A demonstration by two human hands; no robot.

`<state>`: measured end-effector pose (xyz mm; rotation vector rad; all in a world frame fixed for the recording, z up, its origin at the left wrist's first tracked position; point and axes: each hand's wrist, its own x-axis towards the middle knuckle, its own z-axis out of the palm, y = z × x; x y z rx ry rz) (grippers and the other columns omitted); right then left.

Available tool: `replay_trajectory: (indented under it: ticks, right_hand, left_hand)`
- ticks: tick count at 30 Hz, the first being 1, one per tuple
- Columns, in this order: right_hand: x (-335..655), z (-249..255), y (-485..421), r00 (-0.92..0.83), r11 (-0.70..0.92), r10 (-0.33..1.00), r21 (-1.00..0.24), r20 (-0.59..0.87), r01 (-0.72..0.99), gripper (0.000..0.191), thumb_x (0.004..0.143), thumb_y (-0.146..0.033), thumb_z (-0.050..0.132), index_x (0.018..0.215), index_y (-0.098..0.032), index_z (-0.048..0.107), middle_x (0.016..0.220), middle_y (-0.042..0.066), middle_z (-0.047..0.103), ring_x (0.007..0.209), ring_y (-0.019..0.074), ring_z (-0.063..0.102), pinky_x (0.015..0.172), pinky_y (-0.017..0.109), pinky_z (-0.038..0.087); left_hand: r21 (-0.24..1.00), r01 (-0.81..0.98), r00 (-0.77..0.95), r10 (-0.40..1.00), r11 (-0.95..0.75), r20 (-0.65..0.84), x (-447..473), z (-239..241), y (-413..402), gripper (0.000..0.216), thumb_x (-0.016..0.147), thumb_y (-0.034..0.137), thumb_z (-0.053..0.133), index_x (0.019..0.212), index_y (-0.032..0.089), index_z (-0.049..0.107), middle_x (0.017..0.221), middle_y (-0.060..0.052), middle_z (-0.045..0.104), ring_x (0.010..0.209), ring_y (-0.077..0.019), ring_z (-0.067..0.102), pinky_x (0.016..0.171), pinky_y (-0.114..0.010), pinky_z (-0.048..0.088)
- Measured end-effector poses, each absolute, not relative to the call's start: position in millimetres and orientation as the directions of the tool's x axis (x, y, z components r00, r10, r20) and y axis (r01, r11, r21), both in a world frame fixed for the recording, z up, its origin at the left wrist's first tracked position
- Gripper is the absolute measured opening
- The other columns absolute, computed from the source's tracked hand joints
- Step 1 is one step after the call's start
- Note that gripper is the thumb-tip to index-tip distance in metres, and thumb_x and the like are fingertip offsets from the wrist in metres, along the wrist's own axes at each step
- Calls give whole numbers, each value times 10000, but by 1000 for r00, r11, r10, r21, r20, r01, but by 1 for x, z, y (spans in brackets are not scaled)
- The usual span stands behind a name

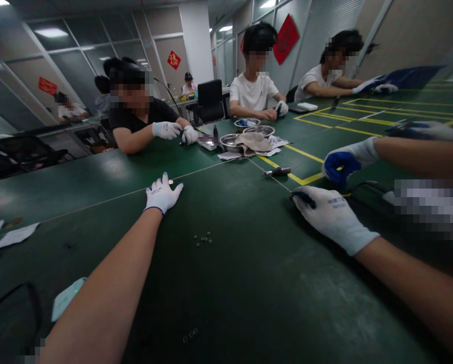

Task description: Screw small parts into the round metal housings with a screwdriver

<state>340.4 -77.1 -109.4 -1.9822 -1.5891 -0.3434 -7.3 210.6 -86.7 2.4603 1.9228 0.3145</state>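
Note:
My left hand (161,196), in a white knit glove, lies palm down on the green table with fingers spread. Beside its index finger is a small shiny metal piece (170,182). My right hand (330,215), gloved the same way, rests on the table with its fingers curled under; anything inside them is hidden. A dark-handled screwdriver-like tool (278,172) lies just beyond my right hand, apart from it. Between my forearms are several small metal rings (204,239), like nuts or washers. A few more rings (190,334) lie nearer to me.
A co-worker's gloved hand (342,162) is close beyond my right hand. Ahead stand metal bowls (230,143) with a grey cloth (254,143). Across the table (249,283), other people work in gloves. A pale device (67,298) sits by my left forearm; yellow tape (312,178) marks the right side.

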Motion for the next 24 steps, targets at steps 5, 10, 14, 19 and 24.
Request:
replay_trajectory:
  ticks: [5,10,14,19,24]
  right_hand:
    - [349,-114,-68,400,-252,758,-334,515,908,223,908,-369,570,970,-238,739,880,103,782,752,303,730,687,403,558]
    - [360,-119,-65,471,-312,697,-362,541,878,226,890,-349,581,994,-241,751,926,100,794,821,304,739,744,405,573]
    - [371,-124,-62,470,-333,668,-332,577,882,246,895,-308,548,990,-240,765,987,111,792,913,315,737,832,437,581]
    - [383,-131,-55,524,-413,639,-324,562,851,261,870,-278,553,1008,-219,766,1045,149,775,964,343,723,897,501,562]
    - [383,-132,-52,543,-425,590,-342,598,838,254,842,-292,577,997,-212,762,1002,161,773,919,340,715,849,486,567]
  left_hand:
    - [70,899,425,900,-432,96,6,-85,221,721,1019,574,357,1622,180,376,1672,-184,390,1550,-362,360,1256,-557,290]
    - [59,848,520,849,-526,91,6,-86,220,640,1041,493,350,1555,139,491,1660,-144,426,1545,-302,385,1274,-446,295]
    - [88,831,539,835,-549,112,0,-87,210,615,1029,450,395,1527,114,525,1628,-138,476,1511,-282,444,1265,-396,324]
    - [123,832,529,840,-541,118,-3,-85,188,584,1017,408,425,1507,118,555,1610,-131,502,1498,-276,464,1258,-372,335]
    - [184,833,493,851,-522,183,-10,-87,162,485,998,336,470,1404,153,660,1539,-123,585,1420,-287,552,1230,-404,383]
